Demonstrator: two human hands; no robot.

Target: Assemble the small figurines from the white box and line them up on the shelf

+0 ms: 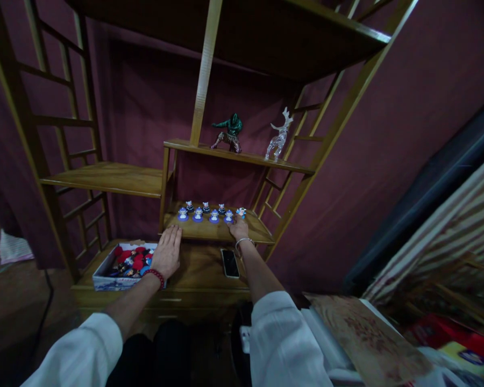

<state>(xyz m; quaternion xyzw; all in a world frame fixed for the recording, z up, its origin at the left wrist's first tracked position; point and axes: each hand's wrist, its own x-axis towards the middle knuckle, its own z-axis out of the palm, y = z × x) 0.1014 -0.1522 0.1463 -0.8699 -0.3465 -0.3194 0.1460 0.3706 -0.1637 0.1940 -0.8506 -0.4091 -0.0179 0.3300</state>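
My right hand reaches onto the low wooden shelf, its fingers closed on a small blue-and-white figurine at the right end of the rows. Just left of it stands a front row of several white figurines on purple bases. Behind them are three figurines on dark bases. My left hand lies flat with fingers extended against the shelf's front left edge, holding nothing. Beside it, an open box contains many small red, blue and dark figures.
A phone lies on the lower wooden surface under the shelf. Above, a green-and-bronze crouching figure and a clear deer ornament stand on the upper shelf. A patterned board is at lower right.
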